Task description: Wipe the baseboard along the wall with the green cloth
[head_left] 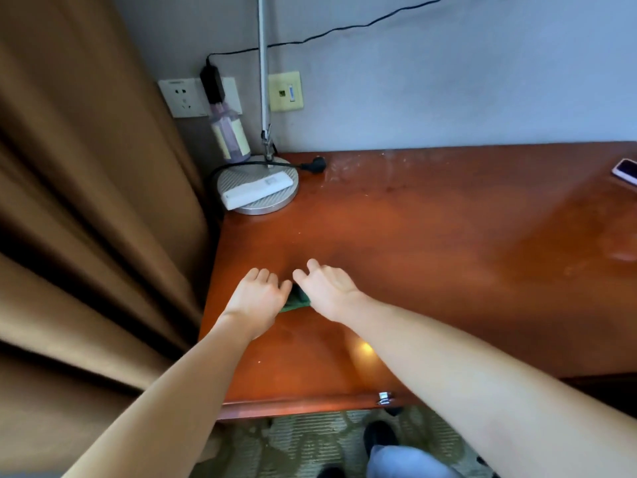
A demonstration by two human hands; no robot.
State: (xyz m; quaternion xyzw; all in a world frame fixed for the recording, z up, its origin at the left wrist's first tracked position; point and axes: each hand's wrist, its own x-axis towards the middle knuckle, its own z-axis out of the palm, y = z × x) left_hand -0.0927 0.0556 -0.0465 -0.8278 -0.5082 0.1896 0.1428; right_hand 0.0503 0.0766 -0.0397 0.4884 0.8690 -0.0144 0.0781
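The green cloth (297, 300) lies bunched on the reddish wooden desk (431, 243), near its left end. Only a small dark green patch of it shows between my hands. My left hand (256, 300) covers its left side, back up, with the fingers bent down over it. My right hand (327, 291) covers its right side in the same way, thumb close to the left hand. The fingertips of both hands are hidden behind the knuckles. No baseboard is in view.
A lamp base (258, 188) with a white remote (256, 189) on it stands at the desk's back left corner, beside a bottle (230, 132) and wall sockets (182, 98). A brown curtain (86, 201) hangs at the left. A phone (625, 171) lies at the far right.
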